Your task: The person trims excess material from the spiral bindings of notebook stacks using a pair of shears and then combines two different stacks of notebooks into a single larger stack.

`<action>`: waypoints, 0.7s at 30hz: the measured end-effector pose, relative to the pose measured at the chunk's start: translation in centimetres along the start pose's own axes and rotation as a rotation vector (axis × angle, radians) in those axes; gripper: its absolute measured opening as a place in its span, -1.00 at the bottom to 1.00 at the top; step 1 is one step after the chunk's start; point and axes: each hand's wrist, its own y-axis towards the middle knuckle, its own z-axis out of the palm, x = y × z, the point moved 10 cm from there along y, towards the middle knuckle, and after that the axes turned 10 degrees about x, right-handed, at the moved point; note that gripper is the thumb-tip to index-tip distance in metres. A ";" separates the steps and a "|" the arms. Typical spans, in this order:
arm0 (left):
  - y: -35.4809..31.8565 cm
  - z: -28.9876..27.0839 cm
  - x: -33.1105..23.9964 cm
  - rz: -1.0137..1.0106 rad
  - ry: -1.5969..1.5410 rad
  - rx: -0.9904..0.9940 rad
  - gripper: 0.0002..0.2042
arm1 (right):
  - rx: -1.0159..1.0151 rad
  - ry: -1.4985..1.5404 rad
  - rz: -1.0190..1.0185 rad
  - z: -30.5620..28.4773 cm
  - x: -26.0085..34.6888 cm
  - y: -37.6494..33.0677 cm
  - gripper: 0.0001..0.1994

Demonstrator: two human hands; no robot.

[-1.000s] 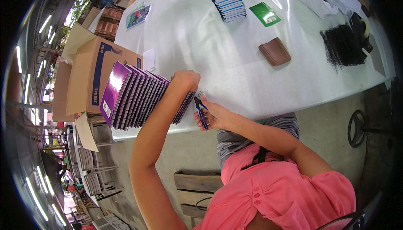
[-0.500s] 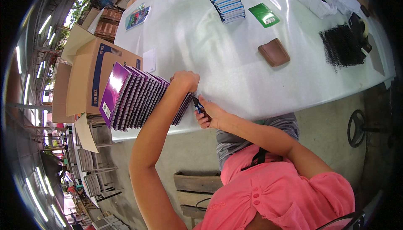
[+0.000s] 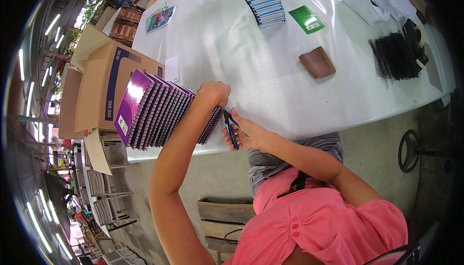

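A leaning row of purple spiral notebooks (image 3: 151, 113) with dark coils runs along the table's near left edge, partly behind my left forearm. At its right end my left hand (image 3: 214, 92) is closed, knuckles up; its fingertips and what they grip are hidden. Just to the right, my right hand (image 3: 247, 134) holds blue-handled pliers (image 3: 232, 132) with the handles spread. The dark jaws point up toward the coil end beneath my left hand; whether they touch it I cannot tell.
An open cardboard box (image 3: 116, 91) stands behind the notebooks, beside a small white pad (image 3: 172, 68). Farther off are stacked blue-edged notebooks (image 3: 261, 1), a green notebook (image 3: 307, 19), a brown pouch (image 3: 317, 62) and black coils (image 3: 394, 57). A wooden chair (image 3: 224, 212) is below.
The pliers' handles have spread apart in my right hand, and its fingers have loosened. My left hand stays in place at the end of the row. The view has shifted slightly.
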 end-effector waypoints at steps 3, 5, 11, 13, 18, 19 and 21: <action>0.1 0.2 0.1 -0.005 -0.018 0.000 -0.58 | -0.006 -0.023 0.000 -0.1 0.0 -0.1 -0.14; 0.2 0.2 0.1 -0.010 -0.011 0.008 -0.58 | 0.011 -0.031 0.002 0.1 0.0 -0.2 -0.14; 0.2 0.2 0.1 -0.018 0.000 0.013 -0.59 | 0.052 0.122 0.013 0.9 0.0 0.0 -0.25; 0.1 0.0 0.0 -0.019 -0.001 0.004 -0.59 | 0.063 0.147 0.012 0.6 -0.1 0.2 -0.29; -0.2 -0.4 -0.8 0.052 0.056 -0.111 -0.63 | 0.113 0.240 0.069 0.4 0.0 -0.5 -0.35; -0.4 -0.6 -1.1 0.065 0.035 -0.180 -0.66 | 0.080 0.140 0.102 0.4 0.3 -1.9 -0.36; -0.7 -1.1 -1.6 0.078 0.012 -0.253 -0.69 | 0.008 -0.128 0.046 -0.7 2.1 -4.3 -0.35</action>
